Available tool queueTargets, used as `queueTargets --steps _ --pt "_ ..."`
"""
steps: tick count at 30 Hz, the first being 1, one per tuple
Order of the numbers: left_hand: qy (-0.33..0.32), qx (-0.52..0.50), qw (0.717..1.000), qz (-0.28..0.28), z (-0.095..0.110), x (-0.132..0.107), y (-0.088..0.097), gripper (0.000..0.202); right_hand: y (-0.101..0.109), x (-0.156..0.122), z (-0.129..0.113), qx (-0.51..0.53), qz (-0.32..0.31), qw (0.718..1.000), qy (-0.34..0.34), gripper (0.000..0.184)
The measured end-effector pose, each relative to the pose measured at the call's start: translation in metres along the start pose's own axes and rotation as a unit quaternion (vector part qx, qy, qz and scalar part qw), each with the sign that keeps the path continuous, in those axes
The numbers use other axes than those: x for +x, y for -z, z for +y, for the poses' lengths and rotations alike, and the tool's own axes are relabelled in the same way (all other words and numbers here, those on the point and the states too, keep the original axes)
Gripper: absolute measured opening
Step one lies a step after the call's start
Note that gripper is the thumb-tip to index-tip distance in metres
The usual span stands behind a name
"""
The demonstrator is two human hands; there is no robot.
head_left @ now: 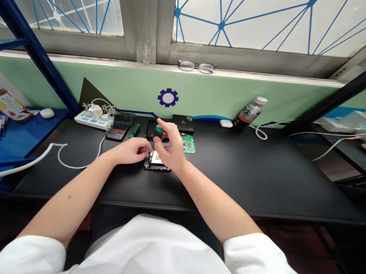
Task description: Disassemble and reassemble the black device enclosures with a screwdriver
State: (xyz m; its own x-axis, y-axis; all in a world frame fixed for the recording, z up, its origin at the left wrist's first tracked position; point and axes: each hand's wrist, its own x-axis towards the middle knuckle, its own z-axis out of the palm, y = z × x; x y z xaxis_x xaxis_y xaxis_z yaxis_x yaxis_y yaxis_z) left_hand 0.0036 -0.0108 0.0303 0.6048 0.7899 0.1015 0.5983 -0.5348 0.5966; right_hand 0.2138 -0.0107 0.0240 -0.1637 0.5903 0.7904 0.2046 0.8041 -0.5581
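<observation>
My right hand [172,148] is closed around the green handle of a screwdriver [159,131], held upright over an open black device casing [146,166]. Inside that casing lies a flat white part [157,158], partly covered by my fingers. My left hand [130,151] has its thumb and fingers pinched together at the casing's left side, near the screwdriver's shaft; what they hold, if anything, is too small to make out. Behind my right hand a green circuit board [190,144] sticks out. Another green-handled screwdriver [135,130] rests on the desk, left of the casing.
Farther back stand a black box [183,123], a white earbud-like case [226,123] and a dark drink bottle [250,114]. To the left lie a phone [117,132] and a white power strip [90,119] with a cable. Glasses [196,67] sit on the sill.
</observation>
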Motion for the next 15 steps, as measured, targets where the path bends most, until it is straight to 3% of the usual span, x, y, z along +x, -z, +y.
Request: queueTargets --steps 5,10,15 --pt "0.017 -0.018 0.998 -0.05 0.0058 -0.0011 0.0018 0.018 0.0028 -0.0014 -0.0018 0.044 -0.021 0.999 -0.004 0.042" --pt "0.024 -0.024 0.997 -0.074 0.0106 -0.001 0.0029 0.019 0.0002 0.0023 -0.0003 -0.017 0.003 0.999 0.04 0.039" --pt "0.005 -0.05 0.995 -0.082 0.0097 0.0012 0.0021 0.015 -0.0036 0.0023 -0.0016 -0.004 0.039 0.997 0.064 0.043"
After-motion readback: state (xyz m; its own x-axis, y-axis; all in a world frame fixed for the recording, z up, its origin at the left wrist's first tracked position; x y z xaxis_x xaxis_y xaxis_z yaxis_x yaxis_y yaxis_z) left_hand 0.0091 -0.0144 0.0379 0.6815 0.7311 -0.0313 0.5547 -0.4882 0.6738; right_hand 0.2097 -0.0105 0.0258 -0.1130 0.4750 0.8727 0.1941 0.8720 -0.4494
